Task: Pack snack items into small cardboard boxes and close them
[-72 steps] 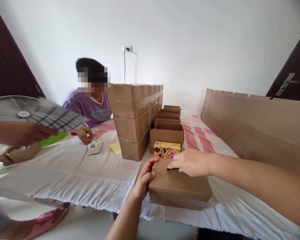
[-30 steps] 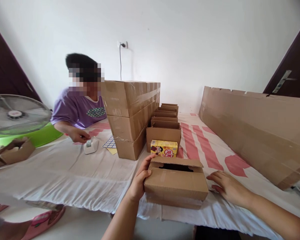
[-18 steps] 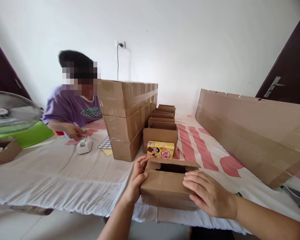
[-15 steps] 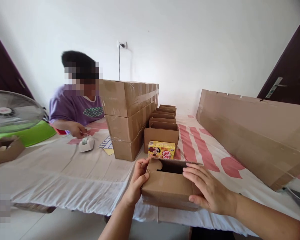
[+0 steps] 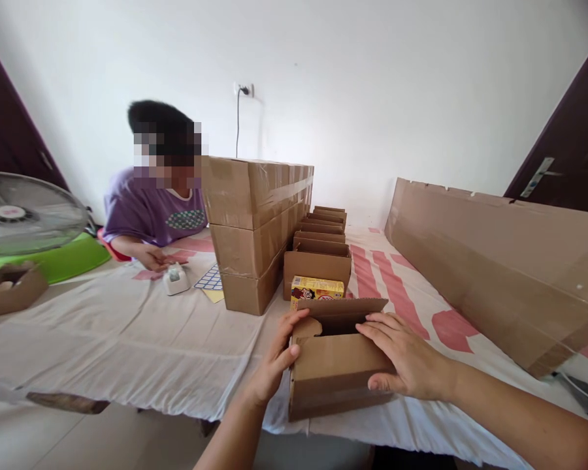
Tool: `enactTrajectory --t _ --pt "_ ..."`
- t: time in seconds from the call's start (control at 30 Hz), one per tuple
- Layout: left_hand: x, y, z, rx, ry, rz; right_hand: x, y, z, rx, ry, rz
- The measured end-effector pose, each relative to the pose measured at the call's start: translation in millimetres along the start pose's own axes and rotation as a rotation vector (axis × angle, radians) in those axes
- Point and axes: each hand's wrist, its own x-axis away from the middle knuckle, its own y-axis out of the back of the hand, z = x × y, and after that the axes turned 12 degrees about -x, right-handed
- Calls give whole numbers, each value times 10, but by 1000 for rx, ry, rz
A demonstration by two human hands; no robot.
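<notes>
A small brown cardboard box (image 5: 340, 369) sits at the front edge of the cloth-covered table, its back flap raised and its top partly uncovered. At its left end my left hand (image 5: 275, 359) grips the corner, fingers behind the side flap and thumb in front. My right hand (image 5: 404, 356) holds the right end, fingers laid over the top and thumb against the front face. Just behind the flap stands a yellow printed carton (image 5: 318, 287), its lower part hidden. Inside the box it is dark, and I cannot make out any contents.
Taped cardboard boxes (image 5: 255, 238) are stacked left of a row of uncovered boxes (image 5: 318, 264). A large cardboard panel (image 5: 490, 261) stands on the right. Across the table, a person in purple (image 5: 151, 205) reaches toward a white tape dispenser (image 5: 176, 281). A fan (image 5: 19, 215) is at far left.
The back flap of the box has come up and now covers part of the yellow carton. The box has shifted slightly right and turned, both hands staying on it.
</notes>
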Motion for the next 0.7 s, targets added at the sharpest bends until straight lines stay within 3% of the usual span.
enactTrajectory --t 0.13,0.3,0.4,0.5,0.6,0.7 --pt "-19 -62 44 -39 40 -85 -57 77 -6 12 30 -8" --pt "-51 -79 10 -72 92 -117 14 112 31 81 207 -238" --pt "-44 -83 -23 -21 139 -90 137 125 125 44 351 -302" --pt "-24 -86 -57 38 133 -39 238 185 252 -105 347 -220" --pt "-5 -75 -77 66 103 8 259 285 335 -294 177 -33" --pt "10 -54 -70 84 110 68 229 345 354 -250 96 68"
